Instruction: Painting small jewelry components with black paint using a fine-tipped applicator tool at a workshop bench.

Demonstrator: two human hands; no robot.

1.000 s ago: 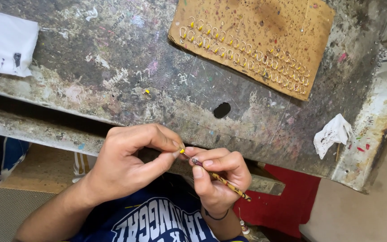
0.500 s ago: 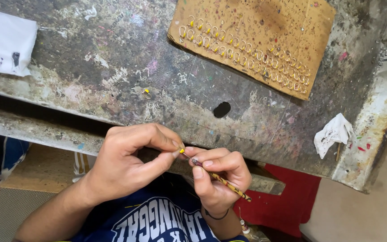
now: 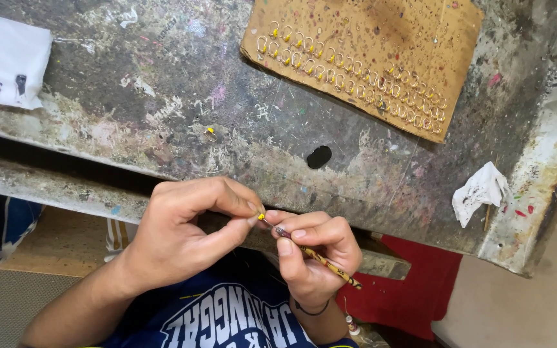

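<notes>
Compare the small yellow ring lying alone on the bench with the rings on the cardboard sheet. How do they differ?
The lone ring lies loose on the bare, paint-stained bench; the rings on the cardboard sheet sit in tidy diagonal rows. The lone ring is single and nearer the bench's front edge; the rings on the cardboard are many and farther back. Both kinds are small wire loops with a yellow tip.

Your wear: navy T-shirt (image 3: 227, 322), white block print; thin dark band at right wrist (image 3: 311, 310); forearms bare, sleeveless.
</notes>
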